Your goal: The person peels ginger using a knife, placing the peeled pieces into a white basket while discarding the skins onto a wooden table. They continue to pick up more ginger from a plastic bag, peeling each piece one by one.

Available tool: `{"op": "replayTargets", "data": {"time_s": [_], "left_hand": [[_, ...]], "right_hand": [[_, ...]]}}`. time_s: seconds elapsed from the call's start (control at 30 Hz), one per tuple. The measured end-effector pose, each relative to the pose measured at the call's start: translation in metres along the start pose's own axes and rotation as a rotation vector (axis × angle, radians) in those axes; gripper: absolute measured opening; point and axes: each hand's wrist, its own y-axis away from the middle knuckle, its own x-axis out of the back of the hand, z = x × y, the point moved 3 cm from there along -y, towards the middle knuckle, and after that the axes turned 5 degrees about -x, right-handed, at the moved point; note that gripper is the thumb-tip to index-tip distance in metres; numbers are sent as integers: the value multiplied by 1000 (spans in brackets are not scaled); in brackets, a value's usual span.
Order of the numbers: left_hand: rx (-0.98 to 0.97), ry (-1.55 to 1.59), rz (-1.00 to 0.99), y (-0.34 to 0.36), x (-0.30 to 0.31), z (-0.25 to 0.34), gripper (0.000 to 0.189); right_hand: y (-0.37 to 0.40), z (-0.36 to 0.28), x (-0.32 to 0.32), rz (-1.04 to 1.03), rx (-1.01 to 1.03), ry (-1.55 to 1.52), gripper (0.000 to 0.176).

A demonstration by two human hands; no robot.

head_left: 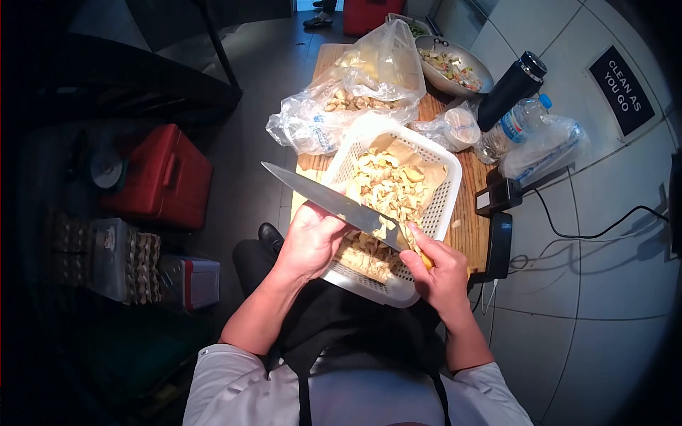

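Observation:
My right hand (437,273) is closed round the yellow handle of a large kitchen knife (320,195), with the thumb up by the blade's base. Its broad blade slants up to the left, and pale yellow scraps cling to the metal near the handle. Behind and below the blade, my left hand (309,241) is closed; the blade covers its fingers, so what they grip is hidden. Under both hands is a white perforated plastic basket (453,177), tilted toward me. Inside lie many pale yellow-brown pieces (383,177) that look like ginger peelings, on brown paper.
On the wooden table (465,227) stand a clear plastic bag (391,64) of similar pieces, a metal bowl (455,67) of chopped food, a black flask (511,89) and a water bottle (515,128). A cable (568,234) hangs along the tiled wall. Left on the floor: a red container (163,181) and egg trays (144,266).

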Motion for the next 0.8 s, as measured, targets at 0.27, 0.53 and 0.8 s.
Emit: {"op": "replayTargets", "data": {"time_s": [0.27,0.53,0.8], "left_hand": [[24,-146,-13,8,3,-11,25],[-43,-66,-42,3,-3,4,28],[-105,-177,21,2,5,-3,32]], "right_hand": [[-4,-1,1,46,22,9,44],[-7,3,6,19,-4,-106,43],[-2,2,6,6,3,-85,46]]}}
